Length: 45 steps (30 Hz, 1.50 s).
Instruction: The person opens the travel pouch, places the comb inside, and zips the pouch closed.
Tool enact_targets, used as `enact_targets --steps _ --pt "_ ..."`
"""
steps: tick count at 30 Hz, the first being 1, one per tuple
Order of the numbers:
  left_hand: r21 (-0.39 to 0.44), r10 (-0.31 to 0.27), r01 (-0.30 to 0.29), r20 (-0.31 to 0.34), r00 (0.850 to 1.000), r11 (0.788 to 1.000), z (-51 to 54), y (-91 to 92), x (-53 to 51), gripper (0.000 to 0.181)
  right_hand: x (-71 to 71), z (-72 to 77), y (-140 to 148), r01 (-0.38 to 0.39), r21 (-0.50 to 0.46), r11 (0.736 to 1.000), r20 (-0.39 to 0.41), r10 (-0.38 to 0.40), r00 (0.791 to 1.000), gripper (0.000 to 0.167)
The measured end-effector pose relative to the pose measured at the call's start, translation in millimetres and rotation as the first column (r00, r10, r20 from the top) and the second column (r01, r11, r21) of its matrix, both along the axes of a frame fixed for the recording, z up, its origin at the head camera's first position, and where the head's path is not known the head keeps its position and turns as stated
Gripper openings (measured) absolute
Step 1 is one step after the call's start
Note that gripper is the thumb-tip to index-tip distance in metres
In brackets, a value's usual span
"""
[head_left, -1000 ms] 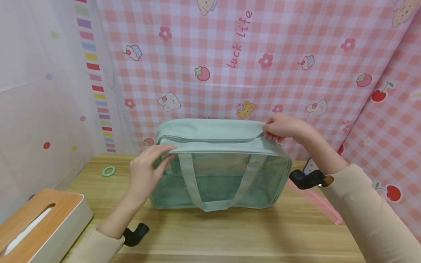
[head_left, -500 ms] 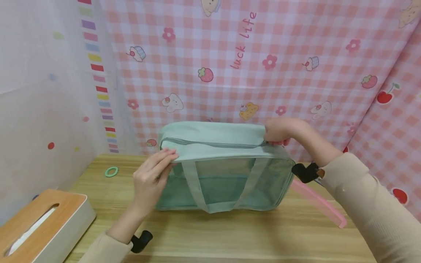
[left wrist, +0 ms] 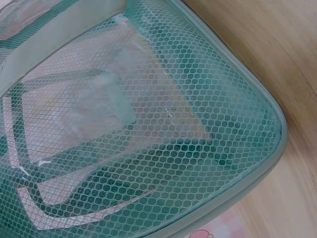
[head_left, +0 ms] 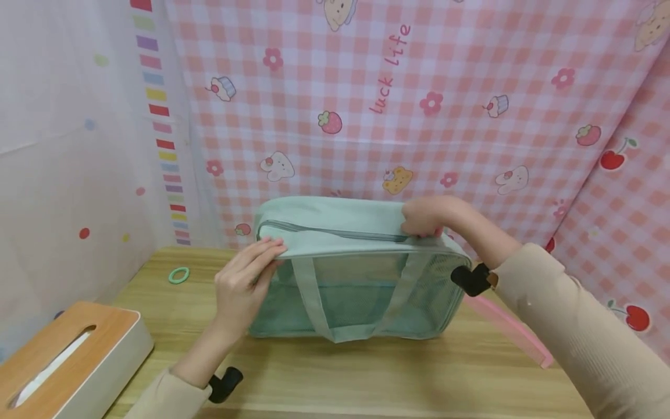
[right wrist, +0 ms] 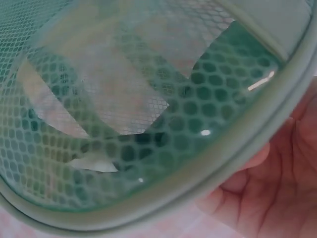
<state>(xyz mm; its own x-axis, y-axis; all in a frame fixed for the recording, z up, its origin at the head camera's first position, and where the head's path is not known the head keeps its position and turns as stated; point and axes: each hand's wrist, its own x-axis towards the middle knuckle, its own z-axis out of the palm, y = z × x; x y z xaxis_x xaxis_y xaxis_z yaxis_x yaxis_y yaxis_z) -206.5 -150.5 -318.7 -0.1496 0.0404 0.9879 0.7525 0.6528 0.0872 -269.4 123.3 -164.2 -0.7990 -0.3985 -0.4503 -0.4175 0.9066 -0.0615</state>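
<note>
A mint-green zippered bag (head_left: pixel 356 297) with mesh panels stands upright on the table, its front handle (head_left: pixel 312 291) hanging down. My left hand (head_left: pixel 243 285) holds the top front edge at the left corner, fingers over the top and thumb side against the front. At the right part of the top zipper (head_left: pixel 335 233), my right hand (head_left: pixel 426 215) is curled, pinching what appears to be the zipper pull, hidden by the fingers. The zipper teeth part slightly toward the left. In the right wrist view, the palm (right wrist: pixel 277 193) shows behind the bag's piped rim; the left wrist view shows mesh (left wrist: pixel 228 124).
A tissue box (head_left: pixel 112 361) with a wooden lid stands at the front left. A green ring (head_left: pixel 179 276) lies behind it on the wooden table (head_left: pixel 324 378). A pink comb (head_left: pixel 515 331) lies right of the bag, partly under the right arm. A checked cloth (head_left: pixel 356 151) hangs behind.
My right hand first turned over at the zipper's right end, then moved left along it. The left fingers spread flatter over the top edge. The bag's top tilted slightly forward.
</note>
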Motion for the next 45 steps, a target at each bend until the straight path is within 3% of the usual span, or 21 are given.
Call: enact_targets --steps 2,5,7,10,12,13,15,17,19,20,23,27,30,33,39,45 --pt "0.0 -0.001 0.001 0.003 1.0 1.0 -0.7 -0.4 -0.1 0.021 -5.0 0.4 1.6 0.026 -0.023 0.999 0.04 -0.025 0.999 0.025" --pt "0.003 -0.006 0.006 0.007 1.0 1.0 -1.3 -0.6 0.2 0.022 -12.8 2.5 12.0 0.084 -0.132 0.988 0.099 -0.071 0.993 0.025" --pt "0.003 -0.009 0.009 0.011 1.0 1.0 -1.2 -0.6 0.1 0.021 -16.9 4.2 23.2 0.142 -0.246 0.959 0.134 -0.111 0.985 0.026" --pt "-0.001 -0.007 0.007 0.015 1.0 1.0 -0.4 -0.6 -0.2 0.02 -21.0 4.7 39.5 0.198 -0.401 0.894 0.15 -0.149 0.977 0.027" --pt "-0.004 -0.007 0.007 0.017 1.0 1.0 -0.3 -0.6 -0.4 0.02 -22.5 3.3 46.2 0.225 -0.466 0.855 0.16 -0.169 0.973 0.027" --pt "-0.006 -0.006 0.006 0.017 1.0 1.0 -0.3 -0.5 -0.3 0.02 -22.8 2.1 47.5 0.229 -0.475 0.85 0.158 -0.174 0.972 0.028" --pt "-0.008 -0.007 0.007 0.015 1.0 1.0 -0.5 -0.2 -0.2 0.022 -21.4 0.1 45.5 0.223 -0.463 0.858 0.148 -0.174 0.974 0.028" --pt "-0.012 -0.008 0.008 0.015 1.0 1.0 -0.1 0.3 0.2 0.022 -17.9 -1.3 37.0 0.164 -0.381 0.91 0.08 -0.145 0.986 0.029" --pt "-0.01 -0.009 0.009 0.012 1.0 1.0 0.7 0.5 0.5 0.022 -12.6 -1.8 22.7 0.064 -0.238 0.969 -0.026 -0.072 0.997 0.027" --pt "-0.007 -0.009 0.009 0.01 1.0 1.0 1.0 0.5 0.4 0.022 -10.0 -1.9 14.7 0.024 -0.166 0.986 -0.068 -0.036 0.997 0.024" --pt "0.006 -0.007 0.006 0.003 1.0 1.0 1.8 0.4 0.5 0.021 -5.8 -3.0 -7.3 -0.036 0.031 0.999 -0.136 0.04 0.99 0.016" --pt "0.01 -0.003 0.004 -0.002 1.0 1.0 1.4 0.3 0.9 0.021 -7.2 -2.7 -18.2 -0.033 0.108 0.994 -0.074 0.041 0.996 0.014" --pt "0.008 -0.002 0.002 -0.004 1.0 1.0 1.0 -0.4 1.2 0.02 -9.7 -1.3 -13.8 -0.047 0.067 0.997 -0.026 0.049 0.998 0.02" --pt "0.009 0.002 -0.002 -0.004 1.0 1.0 0.2 -1.9 1.9 0.021 -12.0 -2.3 -6.0 -0.062 -0.036 0.997 -0.002 0.062 0.998 0.024" --pt "0.0 0.006 -0.006 -0.005 1.0 1.0 0.8 -1.9 1.2 0.022 -15.8 -7.1 14.2 -0.021 -0.272 0.962 -0.013 0.018 1.0 0.035" --pt "0.003 -0.004 0.004 -0.002 1.0 1.0 1.4 0.7 0.3 0.021 -13.8 -5.1 24.3 -0.025 -0.295 0.955 -0.081 0.001 0.997 0.036"
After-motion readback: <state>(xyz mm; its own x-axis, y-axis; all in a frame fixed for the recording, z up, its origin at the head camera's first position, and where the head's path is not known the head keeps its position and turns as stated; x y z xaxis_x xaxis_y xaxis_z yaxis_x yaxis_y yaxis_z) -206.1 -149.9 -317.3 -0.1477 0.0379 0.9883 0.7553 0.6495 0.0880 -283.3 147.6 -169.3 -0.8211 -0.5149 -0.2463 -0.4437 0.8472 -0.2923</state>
